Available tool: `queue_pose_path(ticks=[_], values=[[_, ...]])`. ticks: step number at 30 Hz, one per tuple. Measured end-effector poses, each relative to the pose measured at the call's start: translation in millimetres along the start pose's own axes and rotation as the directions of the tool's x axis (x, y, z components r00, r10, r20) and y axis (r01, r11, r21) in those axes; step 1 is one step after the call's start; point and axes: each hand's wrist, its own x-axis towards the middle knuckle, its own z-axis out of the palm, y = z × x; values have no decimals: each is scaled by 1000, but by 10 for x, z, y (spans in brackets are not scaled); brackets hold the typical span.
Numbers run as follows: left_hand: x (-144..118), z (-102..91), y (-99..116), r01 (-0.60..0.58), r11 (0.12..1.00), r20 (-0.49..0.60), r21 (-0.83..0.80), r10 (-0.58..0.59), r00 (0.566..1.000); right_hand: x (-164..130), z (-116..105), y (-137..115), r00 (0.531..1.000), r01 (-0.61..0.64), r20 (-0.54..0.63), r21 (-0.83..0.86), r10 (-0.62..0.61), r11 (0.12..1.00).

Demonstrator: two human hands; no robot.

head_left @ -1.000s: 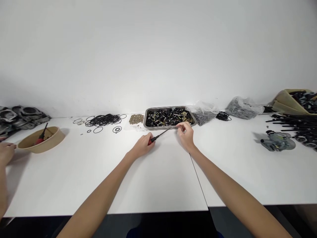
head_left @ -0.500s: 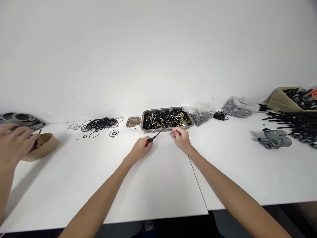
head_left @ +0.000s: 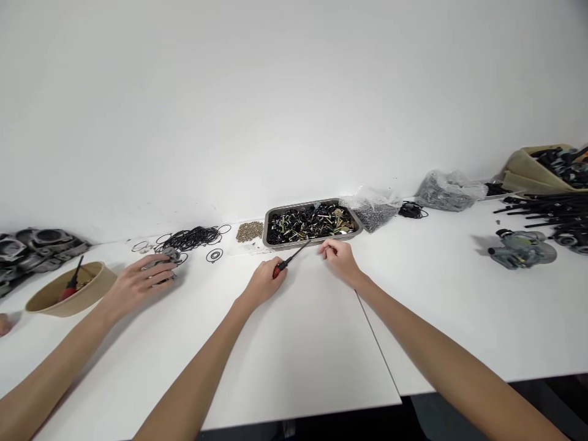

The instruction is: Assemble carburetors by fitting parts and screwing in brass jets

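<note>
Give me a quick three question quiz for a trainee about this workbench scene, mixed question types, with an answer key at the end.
1. True or false: the left hand grips a red-and-black-handled screwdriver.
2. Multiple choice: what lies directly beyond the right hand? A) the tan paper bowl B) the rectangular metal tray of small black and brass parts C) the grey metal carburettor-like part on the right
3. Short answer: what does the co-worker's hand rest on?

Key
1. True.
2. B.
3. A small grey metal part, beside the pile of black rubber O-rings on the white table.
</note>
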Motion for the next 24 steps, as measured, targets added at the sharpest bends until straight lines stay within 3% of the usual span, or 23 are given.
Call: queue_pose_path(ticks=[16, 24], values=[[10, 11, -8, -82, 997, -24, 7, 82, 996, 17, -11, 39, 999, -11, 53, -25, 12, 1000], [61, -17, -162, -99, 995, -84, 3, 98, 992, 27, -24, 46, 998, 4, 63, -36, -1, 999]])
